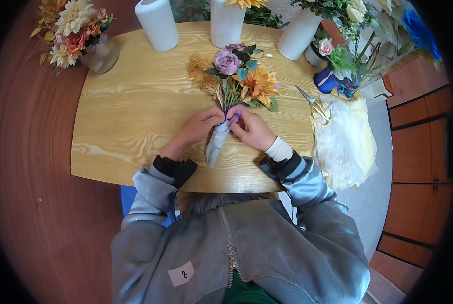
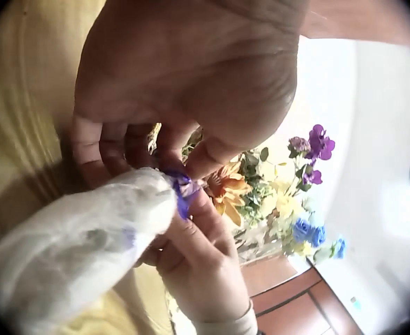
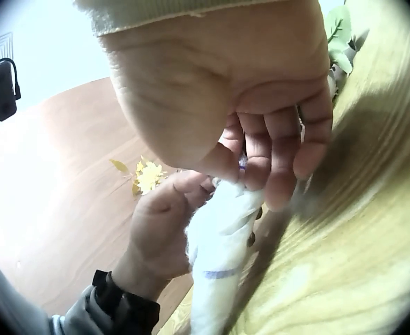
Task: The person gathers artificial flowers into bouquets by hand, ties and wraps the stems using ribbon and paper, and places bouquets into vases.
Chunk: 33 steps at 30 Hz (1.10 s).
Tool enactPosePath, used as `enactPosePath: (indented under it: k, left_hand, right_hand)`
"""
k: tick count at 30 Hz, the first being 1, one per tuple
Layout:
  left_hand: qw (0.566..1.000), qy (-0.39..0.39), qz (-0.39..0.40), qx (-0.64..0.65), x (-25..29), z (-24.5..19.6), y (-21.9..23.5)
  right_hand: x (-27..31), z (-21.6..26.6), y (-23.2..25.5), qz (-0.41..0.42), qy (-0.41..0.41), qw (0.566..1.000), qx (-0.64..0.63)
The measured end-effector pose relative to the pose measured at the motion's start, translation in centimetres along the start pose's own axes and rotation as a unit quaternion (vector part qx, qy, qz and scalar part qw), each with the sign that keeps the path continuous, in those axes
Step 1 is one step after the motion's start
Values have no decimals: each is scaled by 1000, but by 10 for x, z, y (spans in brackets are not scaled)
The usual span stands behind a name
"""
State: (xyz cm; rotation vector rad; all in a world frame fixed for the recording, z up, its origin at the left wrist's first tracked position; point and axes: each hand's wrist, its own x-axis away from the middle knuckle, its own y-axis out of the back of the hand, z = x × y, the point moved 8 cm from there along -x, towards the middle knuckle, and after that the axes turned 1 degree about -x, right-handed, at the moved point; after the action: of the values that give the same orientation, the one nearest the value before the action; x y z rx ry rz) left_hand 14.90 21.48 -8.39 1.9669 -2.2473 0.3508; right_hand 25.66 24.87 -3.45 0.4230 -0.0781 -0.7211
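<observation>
A bouquet with a purple rose (image 1: 227, 62) and an orange flower (image 1: 259, 83) lies on the wooden table, its stems wrapped in white material (image 1: 216, 144). Around the neck of the wrap runs a purple ribbon (image 2: 182, 195). The left hand (image 1: 202, 124) pinches the ribbon at the neck from the left. From the right, the right hand (image 1: 252, 130) pinches the ribbon between thumb and fingers. In the right wrist view, the right hand's curled fingers (image 3: 257, 150) partly hide the ribbon above the white wrap (image 3: 222, 258).
Gold-handled scissors (image 1: 320, 110) and a stack of white and cream sheets (image 1: 345, 142) lie at the right. White vases (image 1: 158, 25) stand along the back edge. A glass vase of flowers (image 1: 102, 54) is at back left, a blue ribbon spool (image 1: 325, 81) at back right.
</observation>
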Motion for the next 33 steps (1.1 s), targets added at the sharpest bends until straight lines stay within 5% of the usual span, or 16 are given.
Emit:
enactPosePath:
  k: [7,12,16,17,19,21,25,27,31,33]
  left_hand:
    - [992,27,13,122,14,-8,4]
    - [989,-92,-26,-112,17,-26,1]
    - [970,-51,10,-239,16,-25,-1]
    - [987,-32,19,-153,18,-29,-1]
    - [997,-13,28,-68,21,-26,6]
    - [967,-46,49,247,23,-27,17]
    - [938,-27,-30,343,22,-15,25]
    - [983,58,-93,149,22,-1,30]
    - [991,60,-105,56,31,-13,3]
    - [995,12,-12,-95,33,-23,-24]
  right_hand:
    - [-2,0,-2,11,-10,999,46]
    - [-2,3,-1,-3,-9,999,52]
    - [-2,1,-3,13,1,999,43]
    - [-2,0,-3,12,2,999,44]
    - [-1,-12,-10,48,-75,982,-164]
    - [-1,-10,-8,56,-78,971,-220]
    - [4,2,-5,99,-78,925,-357]
    - [7,4,0,84,-57,930,-354]
    - [14,13,32,-25,51,933,-354]
    - [17,18,23,-4,35,955,-294]
